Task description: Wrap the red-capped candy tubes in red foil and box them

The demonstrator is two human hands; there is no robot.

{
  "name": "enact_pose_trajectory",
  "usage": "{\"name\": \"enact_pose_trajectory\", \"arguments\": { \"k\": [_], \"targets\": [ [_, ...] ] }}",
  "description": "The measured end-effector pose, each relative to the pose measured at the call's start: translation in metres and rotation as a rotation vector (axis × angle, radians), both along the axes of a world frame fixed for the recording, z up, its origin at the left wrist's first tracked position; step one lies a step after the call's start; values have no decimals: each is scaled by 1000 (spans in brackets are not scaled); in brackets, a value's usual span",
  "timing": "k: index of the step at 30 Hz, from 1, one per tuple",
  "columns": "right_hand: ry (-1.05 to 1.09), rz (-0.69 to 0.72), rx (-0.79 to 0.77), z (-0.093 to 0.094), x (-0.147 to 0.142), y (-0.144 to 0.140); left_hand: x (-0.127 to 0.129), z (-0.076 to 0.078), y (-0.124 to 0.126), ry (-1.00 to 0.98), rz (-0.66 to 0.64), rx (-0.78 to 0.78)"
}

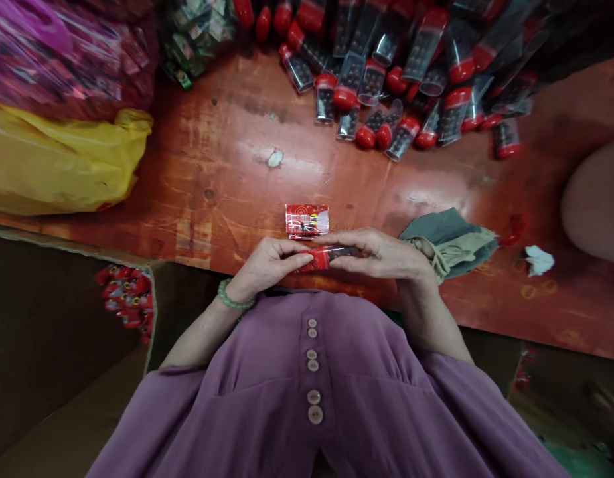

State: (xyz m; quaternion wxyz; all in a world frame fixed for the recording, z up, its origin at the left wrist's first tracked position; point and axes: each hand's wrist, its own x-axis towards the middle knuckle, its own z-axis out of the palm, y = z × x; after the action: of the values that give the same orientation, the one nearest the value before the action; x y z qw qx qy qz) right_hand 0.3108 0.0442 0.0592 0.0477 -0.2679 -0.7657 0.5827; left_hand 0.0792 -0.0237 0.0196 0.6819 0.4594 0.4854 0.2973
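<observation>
Close to my body, both hands hold one small see-through tube (340, 252) of dark beads, lying sideways with red at its left part. My left hand (271, 265), with a green bead bracelet at the wrist, pinches the red part between thumb and fingers. On the other end, my right hand (381, 255) has its fingers above and its thumb below, closed around the dark part. Whether the red part is a cap or a printed wrapper is partly hidden by my fingers. Just beyond my hands lie shiny red printed packets (307, 219).
Many red-capped tubes (371, 79) are heaped at the table's far side. A yellow bag (58, 159) and a pink bag (77, 60) lie left. Grey-green cloth (449, 239) rests right of my hand. An open carton (152, 299) with red packets stands below the table edge.
</observation>
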Motion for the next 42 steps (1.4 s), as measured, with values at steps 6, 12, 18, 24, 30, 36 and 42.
{"name": "enact_pose_trajectory", "arguments": {
  "k": [6,12,18,24,30,36,42],
  "targets": [
    [-17,39,-71,-7,1,3,0,-5,-3,-41,14,-84],
    [-32,102,-147,-9,-2,9,1,-7,-1,-86,-6,-125],
    [-8,85,-251,-12,-5,19,2,-8,3,-132,40,-169],
    [44,31,-316,-17,-4,19,-1,-7,2,-186,76,-221],
    [26,81,-321,-15,-5,21,0,-7,4,-171,68,-209],
    [19,131,-359,-15,-9,23,1,-9,6,-133,-40,-212],
    [3,104,-392,-12,-7,23,1,-5,6,-178,-122,-232]
  ]
}}
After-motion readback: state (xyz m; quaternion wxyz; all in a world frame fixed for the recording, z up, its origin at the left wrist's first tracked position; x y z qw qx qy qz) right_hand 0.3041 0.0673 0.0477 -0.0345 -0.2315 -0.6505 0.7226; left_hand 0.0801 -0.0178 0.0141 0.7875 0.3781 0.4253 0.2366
